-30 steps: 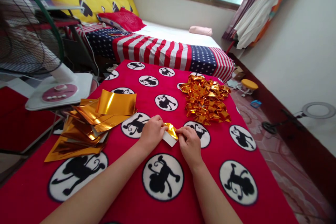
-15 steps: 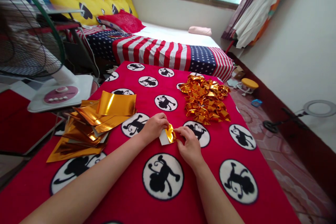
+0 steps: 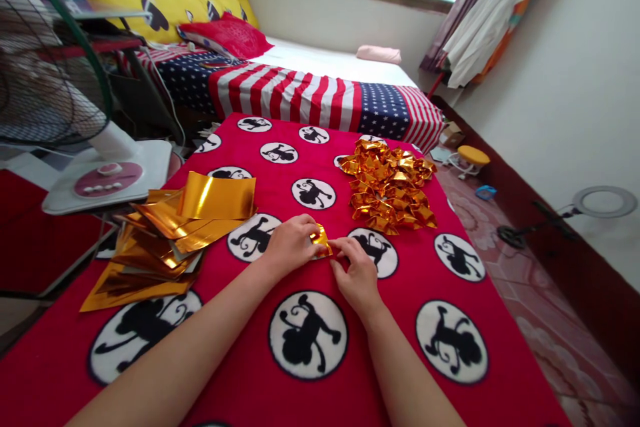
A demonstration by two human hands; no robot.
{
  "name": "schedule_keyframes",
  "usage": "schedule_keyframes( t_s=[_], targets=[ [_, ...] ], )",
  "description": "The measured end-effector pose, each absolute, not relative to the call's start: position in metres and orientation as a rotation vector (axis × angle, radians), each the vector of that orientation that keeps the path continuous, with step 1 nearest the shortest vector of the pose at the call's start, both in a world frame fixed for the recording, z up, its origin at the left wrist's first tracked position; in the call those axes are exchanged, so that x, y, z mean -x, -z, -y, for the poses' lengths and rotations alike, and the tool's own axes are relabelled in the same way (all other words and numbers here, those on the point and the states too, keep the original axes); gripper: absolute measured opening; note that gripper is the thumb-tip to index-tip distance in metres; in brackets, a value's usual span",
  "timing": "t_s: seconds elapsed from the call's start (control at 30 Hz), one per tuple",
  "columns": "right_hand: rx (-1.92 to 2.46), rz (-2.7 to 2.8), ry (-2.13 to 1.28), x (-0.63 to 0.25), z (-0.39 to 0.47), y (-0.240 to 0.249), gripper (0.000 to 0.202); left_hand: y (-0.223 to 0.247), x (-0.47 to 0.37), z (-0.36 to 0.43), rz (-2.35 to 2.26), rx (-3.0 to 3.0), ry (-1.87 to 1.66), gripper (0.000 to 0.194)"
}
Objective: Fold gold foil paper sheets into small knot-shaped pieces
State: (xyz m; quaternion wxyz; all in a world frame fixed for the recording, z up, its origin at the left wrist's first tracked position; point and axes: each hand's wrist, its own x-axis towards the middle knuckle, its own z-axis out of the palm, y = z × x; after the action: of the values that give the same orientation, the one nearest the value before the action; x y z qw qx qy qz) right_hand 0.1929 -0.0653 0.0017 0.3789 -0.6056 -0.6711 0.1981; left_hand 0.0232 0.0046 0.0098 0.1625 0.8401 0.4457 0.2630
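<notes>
A small piece of gold foil paper [image 3: 321, 245], partly folded, lies on the red tablecloth [image 3: 240, 373] in front of me. My left hand [image 3: 294, 243] is closed over its left part, fingers bent on the foil and hiding much of it. At the paper's right corner is my right hand [image 3: 356, 273], its index fingertip touching the edge while the thumb stays apart below. To the left, a loose stack of flat gold foil sheets [image 3: 217, 197] fans out. A heap of folded gold foil pieces [image 3: 393, 187] sits at the right back of the table.
A fan [image 3: 107, 173] on a white base stands past the table's left edge. Behind the table is a bed with a striped and starred cover [image 3: 295, 97]. A yellow stool [image 3: 473, 156] and a ring light [image 3: 605, 201] are on the right, by the wall.
The paper's pale lower left part has gone from sight, and gold foil shows there. My left hand has spread lower over it; my right thumb has come away from the edge.
</notes>
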Motion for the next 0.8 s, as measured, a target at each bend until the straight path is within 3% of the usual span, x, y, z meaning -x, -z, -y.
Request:
schedule_keyframes(
  t_s=[0.27,0.43,0.8],
  targets=[
    [1.515,1.680,-0.620,-0.193,0.065,0.003,0.045,0.002,-0.014,-0.009,-0.949,-2.247,-0.874,0.022],
    [1.468,1.711,-0.635,-0.194,0.064,0.005,0.044,0.002,-0.008,-0.015,-0.794,-2.209,-0.866,0.015],
    [1.424,1.792,-0.447,-0.192,0.058,0.009,0.019,0.002,-0.008,-0.008,-0.840,-2.280,-0.891,0.007]
  ],
)
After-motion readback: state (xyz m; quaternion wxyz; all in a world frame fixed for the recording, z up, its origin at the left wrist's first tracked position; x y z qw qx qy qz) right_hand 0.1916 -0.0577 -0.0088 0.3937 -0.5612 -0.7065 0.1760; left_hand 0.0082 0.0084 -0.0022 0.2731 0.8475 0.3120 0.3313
